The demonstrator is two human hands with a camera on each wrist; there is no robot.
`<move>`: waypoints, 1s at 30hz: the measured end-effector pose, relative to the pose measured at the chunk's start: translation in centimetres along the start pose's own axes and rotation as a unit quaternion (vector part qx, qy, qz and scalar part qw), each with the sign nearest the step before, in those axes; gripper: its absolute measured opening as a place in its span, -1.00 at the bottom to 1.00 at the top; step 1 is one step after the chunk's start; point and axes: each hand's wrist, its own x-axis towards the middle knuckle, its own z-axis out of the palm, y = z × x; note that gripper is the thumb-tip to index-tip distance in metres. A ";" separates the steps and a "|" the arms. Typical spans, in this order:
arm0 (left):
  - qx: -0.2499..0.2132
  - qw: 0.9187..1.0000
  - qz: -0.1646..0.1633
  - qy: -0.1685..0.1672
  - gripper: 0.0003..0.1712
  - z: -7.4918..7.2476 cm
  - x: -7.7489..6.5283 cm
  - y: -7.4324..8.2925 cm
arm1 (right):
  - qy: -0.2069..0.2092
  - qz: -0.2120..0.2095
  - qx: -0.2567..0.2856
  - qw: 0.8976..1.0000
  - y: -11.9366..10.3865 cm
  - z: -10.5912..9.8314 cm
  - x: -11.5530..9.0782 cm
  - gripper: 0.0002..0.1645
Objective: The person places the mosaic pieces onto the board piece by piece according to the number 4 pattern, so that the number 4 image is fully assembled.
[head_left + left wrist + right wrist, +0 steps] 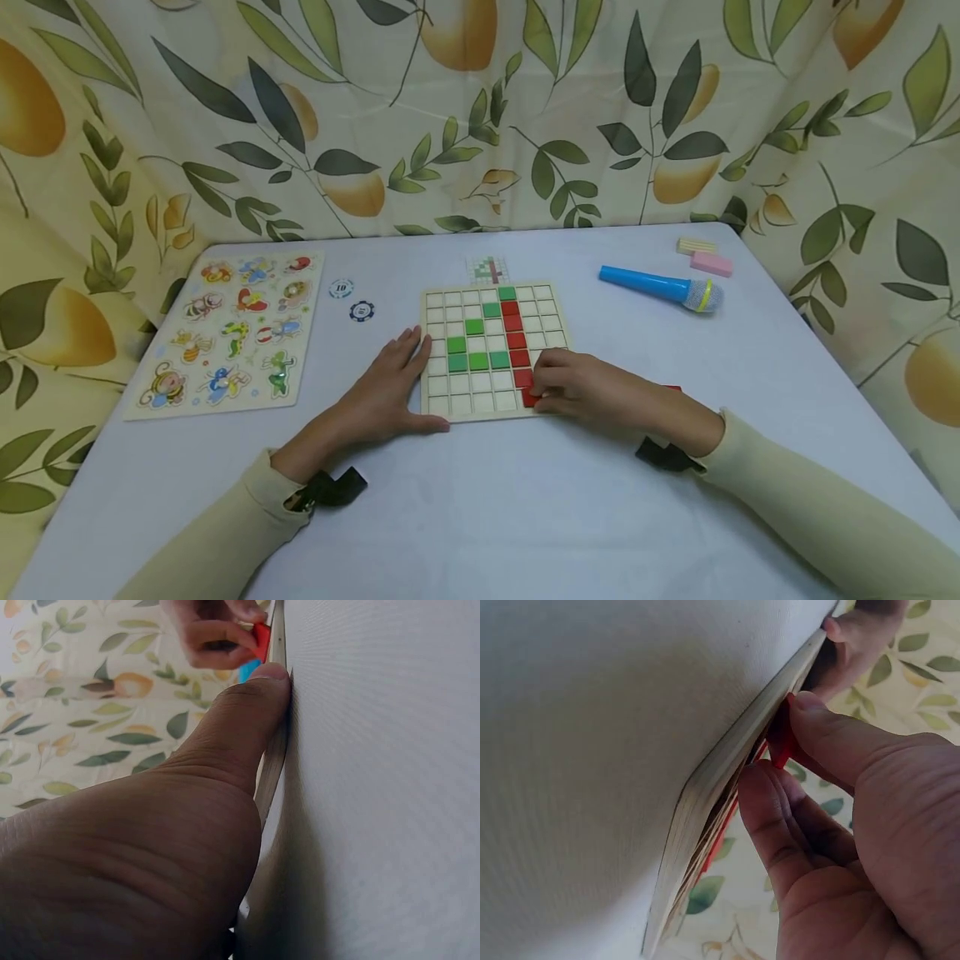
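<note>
A wooden grid board (482, 403) lies on the white table, with several green tiles (477, 361) and a column of red tiles (516, 340) in its cells. My left hand (378, 392) rests at the board's left side, its thumb along the front edge and its fingers extended beside the left rim. At the front of the red column my right hand (592, 387) pinches a red square tile (781, 739) between thumb and fingers. In the right wrist view that tile stands tilted against the board. Part of the board's right side is hidden under the right hand.
A small pattern card (487, 269) lies behind the board. To the left are an insect puzzle board (225, 333) and two round chips (362, 311). A blue toy microphone (652, 286) and a pink block (711, 263) lie back right. Something red (673, 387) shows behind the right wrist.
</note>
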 end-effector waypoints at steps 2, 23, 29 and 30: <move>0.000 1.000 0.002 0.000 0.55 -0.2 0.1 0.1 | -0.008 0.001 -0.005 1.000 -0.1 0.0 0.2 -0.86; -0.010 1.000 0.007 0.000 0.56 0.2 0.5 0.1 | 0.023 0.038 -0.040 0.998 0.1 -2.3 -2.4 -0.74; -0.002 1.000 0.002 0.005 0.55 0.0 0.1 0.1 | 0.167 0.150 -0.028 0.974 2.5 -5.3 -9.5 -0.61; -0.002 1.000 0.001 0.005 0.55 0.0 0.0 0.1 | 0.178 0.171 -0.015 0.969 2.9 -5.4 -10.7 -0.61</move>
